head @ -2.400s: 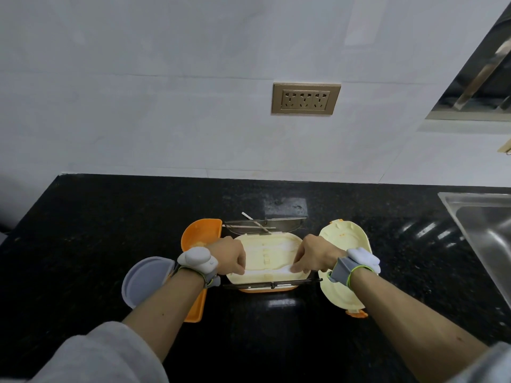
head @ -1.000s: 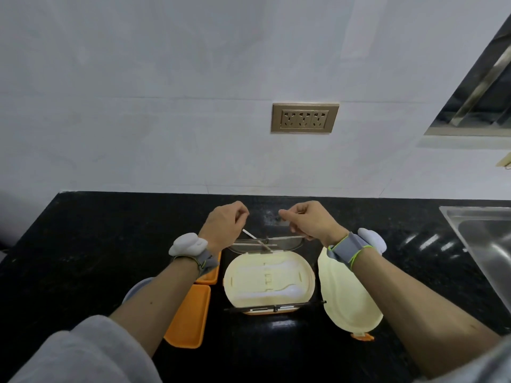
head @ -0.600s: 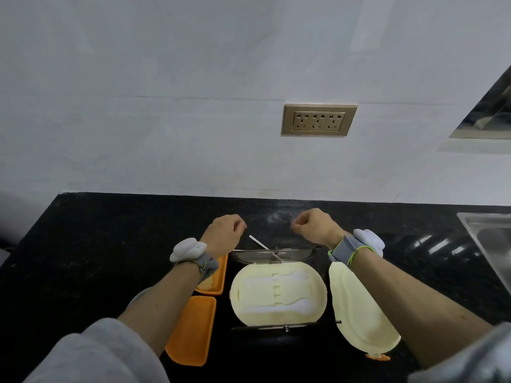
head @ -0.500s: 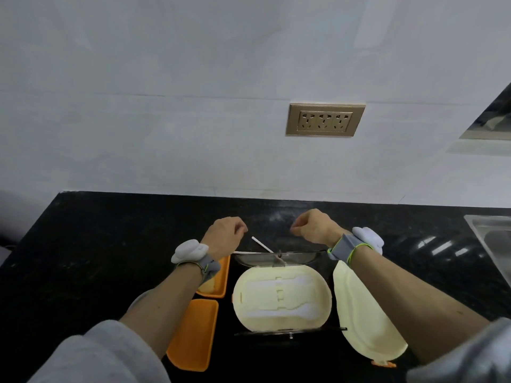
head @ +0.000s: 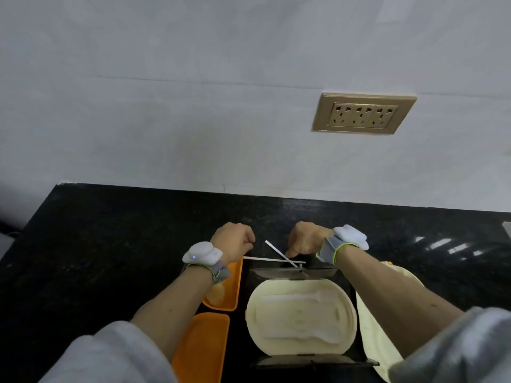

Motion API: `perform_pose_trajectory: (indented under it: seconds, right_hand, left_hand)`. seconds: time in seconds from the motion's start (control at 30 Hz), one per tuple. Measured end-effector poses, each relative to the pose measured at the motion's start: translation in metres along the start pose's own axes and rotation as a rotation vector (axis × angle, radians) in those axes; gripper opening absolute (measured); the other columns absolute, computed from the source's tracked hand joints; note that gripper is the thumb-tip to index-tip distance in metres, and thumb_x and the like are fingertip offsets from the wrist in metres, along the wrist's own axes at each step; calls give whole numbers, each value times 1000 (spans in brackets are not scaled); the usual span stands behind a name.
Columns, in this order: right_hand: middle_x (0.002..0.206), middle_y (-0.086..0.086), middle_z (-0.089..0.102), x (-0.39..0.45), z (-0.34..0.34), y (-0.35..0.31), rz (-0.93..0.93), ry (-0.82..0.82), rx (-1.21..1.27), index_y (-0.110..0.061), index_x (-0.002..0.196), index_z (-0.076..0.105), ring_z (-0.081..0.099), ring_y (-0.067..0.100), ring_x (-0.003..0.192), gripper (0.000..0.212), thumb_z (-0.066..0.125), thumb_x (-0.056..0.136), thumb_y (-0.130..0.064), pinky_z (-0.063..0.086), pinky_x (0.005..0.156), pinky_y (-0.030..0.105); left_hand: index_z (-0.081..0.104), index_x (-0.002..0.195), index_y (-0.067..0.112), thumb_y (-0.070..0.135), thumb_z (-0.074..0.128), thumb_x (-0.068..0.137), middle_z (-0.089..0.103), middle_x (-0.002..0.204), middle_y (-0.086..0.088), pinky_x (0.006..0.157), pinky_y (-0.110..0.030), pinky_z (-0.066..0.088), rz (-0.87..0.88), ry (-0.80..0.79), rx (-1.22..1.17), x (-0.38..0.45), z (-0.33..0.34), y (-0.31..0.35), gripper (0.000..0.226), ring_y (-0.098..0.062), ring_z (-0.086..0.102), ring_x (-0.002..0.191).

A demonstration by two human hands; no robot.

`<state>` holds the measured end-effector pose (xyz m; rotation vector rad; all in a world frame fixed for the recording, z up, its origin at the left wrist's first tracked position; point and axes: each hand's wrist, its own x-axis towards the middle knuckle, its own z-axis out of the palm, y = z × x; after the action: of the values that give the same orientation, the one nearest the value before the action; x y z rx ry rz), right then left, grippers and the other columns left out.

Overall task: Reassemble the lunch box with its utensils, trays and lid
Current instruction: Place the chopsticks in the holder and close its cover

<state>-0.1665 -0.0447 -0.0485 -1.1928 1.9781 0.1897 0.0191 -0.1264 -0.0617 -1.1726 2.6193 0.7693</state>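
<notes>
The lunch box [head: 301, 316] sits at the centre of the black counter, topped by a cream oval utensil tray with a white spoon lying in its recess. Metal clasps stand at its far and near edges. Two thin white chopsticks [head: 279, 259] lie crossed over the far clasp. My left hand [head: 235, 241] is closed at the left end of the level chopstick. Fingertips of my right hand [head: 304, 239] pinch the slanted one. The cream lid [head: 378, 344] lies right of the box, partly under my right forearm. Two orange trays [head: 224, 291] [head: 201, 346] lie to the left.
A white tiled wall with a brass socket plate [head: 365, 113] rises behind the counter. A sliver of the steel sink [head: 508, 228] shows at the right edge. My forearms cover part of the orange trays and the lid.
My hands left the cream utensil tray and moved to the far side of the box. They have come down onto the two chopsticks over the far clasp. The view shifted left.
</notes>
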Motion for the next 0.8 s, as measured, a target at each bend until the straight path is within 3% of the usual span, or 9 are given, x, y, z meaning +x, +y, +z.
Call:
perform_pose_trajectory:
  seconds: [0.27, 0.37, 0.47, 0.57, 0.8]
  right_hand:
    - [80, 9, 62, 20, 10, -5, 13, -77, -185, -8, 79, 68, 58, 26, 73, 33, 80, 75, -38, 47, 64, 30]
    - [87, 13, 64, 25, 12, -8, -2, -95, -237, -7, 92, 70, 59, 28, 78, 38, 81, 74, -39, 47, 66, 31]
    - [106, 15, 71, 28, 14, -13, -39, -82, -280, -6, 105, 70, 67, 33, 94, 45, 81, 74, -37, 51, 69, 32]
    - [113, 14, 68, 33, 19, -18, -70, -62, -333, -8, 109, 67, 67, 34, 102, 45, 81, 74, -34, 56, 79, 37]
    - [117, 14, 65, 40, 20, -20, -116, -24, -407, -10, 112, 64, 65, 36, 104, 42, 75, 78, -32, 55, 81, 39]
  left_hand:
    - [68, 110, 31, 34, 65, 91, 62, 116, 0, 92, -36, 50, -31, -84, 127, 22, 17, 0, 19, -20, 54, 109]
    - [69, 114, 27, 31, 63, 93, 63, 118, 0, 95, -38, 47, -3, -106, 182, 29, 23, 1, 22, -22, 51, 116]
    - [69, 113, 26, 33, 64, 92, 64, 116, -1, 94, -37, 46, 19, -114, 254, 32, 24, -1, 23, -23, 51, 115]
    - [67, 111, 27, 37, 66, 90, 61, 115, 0, 93, -36, 44, 36, -165, 284, 32, 26, -7, 24, -22, 51, 114]
    - [68, 113, 23, 24, 60, 94, 58, 122, -3, 98, -37, 42, 64, -154, 367, 34, 26, -6, 20, -23, 49, 118]
